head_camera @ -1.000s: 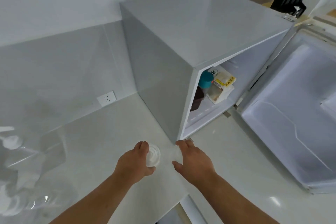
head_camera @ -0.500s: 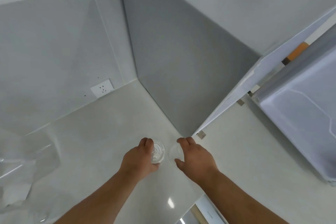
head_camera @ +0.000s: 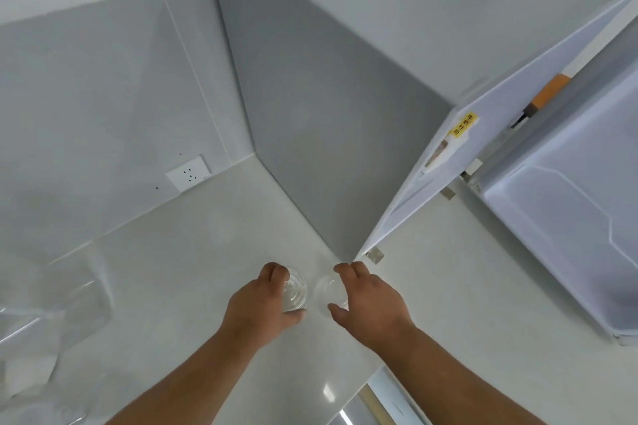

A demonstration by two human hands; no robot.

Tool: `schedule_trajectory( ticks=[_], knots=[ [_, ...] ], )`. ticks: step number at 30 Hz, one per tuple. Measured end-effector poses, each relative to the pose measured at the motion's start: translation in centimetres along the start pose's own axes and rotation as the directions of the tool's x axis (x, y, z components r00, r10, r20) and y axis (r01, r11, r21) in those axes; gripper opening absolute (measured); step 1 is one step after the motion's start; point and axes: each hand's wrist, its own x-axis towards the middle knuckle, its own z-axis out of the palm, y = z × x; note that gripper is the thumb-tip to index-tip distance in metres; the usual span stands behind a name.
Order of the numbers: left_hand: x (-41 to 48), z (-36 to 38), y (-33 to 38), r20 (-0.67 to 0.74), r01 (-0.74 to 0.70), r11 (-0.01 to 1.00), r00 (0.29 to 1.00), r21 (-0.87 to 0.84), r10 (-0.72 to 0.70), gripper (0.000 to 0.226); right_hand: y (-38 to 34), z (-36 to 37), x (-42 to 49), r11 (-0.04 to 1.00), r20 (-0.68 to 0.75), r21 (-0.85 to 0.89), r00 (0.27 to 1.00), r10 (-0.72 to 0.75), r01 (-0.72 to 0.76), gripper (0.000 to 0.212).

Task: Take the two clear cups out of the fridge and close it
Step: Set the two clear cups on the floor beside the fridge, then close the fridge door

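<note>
Two clear cups stand side by side on the white counter (head_camera: 172,269), just left of the fridge's front corner. My left hand (head_camera: 259,307) wraps the left clear cup (head_camera: 295,291). My right hand (head_camera: 369,300) curls around the right clear cup (head_camera: 326,288), thumb and fingers on its sides. The grey fridge (head_camera: 328,114) rises behind them. Its door (head_camera: 569,217) hangs open to the right, white inner side showing. A yellow-labelled carton (head_camera: 462,124) shows inside the opening.
A wall socket (head_camera: 188,173) sits on the grey backsplash at left. Crumpled clear plastic (head_camera: 51,314) lies at the counter's left edge. The counter's front edge runs just below my right forearm.
The view has swung down and closer to the counter. Both hands stay at the cups beside the fridge corner; the right cup now shows more plainly in my right hand.
</note>
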Motion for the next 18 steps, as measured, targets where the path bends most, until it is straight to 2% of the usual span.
schedule_trajectory(
  ticks=[5, 10, 14, 18],
  knots=[
    [-0.3, -3.2, 4.0, -0.135, -0.112, 0.994, 0.985, -0.002, 0.111, 0.058, 2.3, -3.8, -2.6, 1.0, -0.1, -0.024, 0.995, -0.006, 0.003, 0.063],
    [-0.1, -6.5, 10.2, -0.245, -0.267, 0.964, 0.933, 0.02, 0.263, 0.046, 5.4, -9.6, -5.6, 0.998, -0.244, -0.052, 0.97, 0.005, -0.018, 0.064],
    [0.2, -9.0, 16.0, -0.275, -0.317, 0.948, 0.914, -0.024, 0.299, 0.047, 8.1, -14.4, -8.0, 0.996, -0.335, -0.055, 0.941, 0.045, -0.067, 0.073],
    [0.7, -11.8, 21.7, -0.369, -0.407, 0.913, 0.846, 0.019, 0.385, 0.045, 10.9, -19.3, -10.2, 0.991, -0.407, -0.071, 0.91, 0.071, -0.11, 0.073]
  ],
)
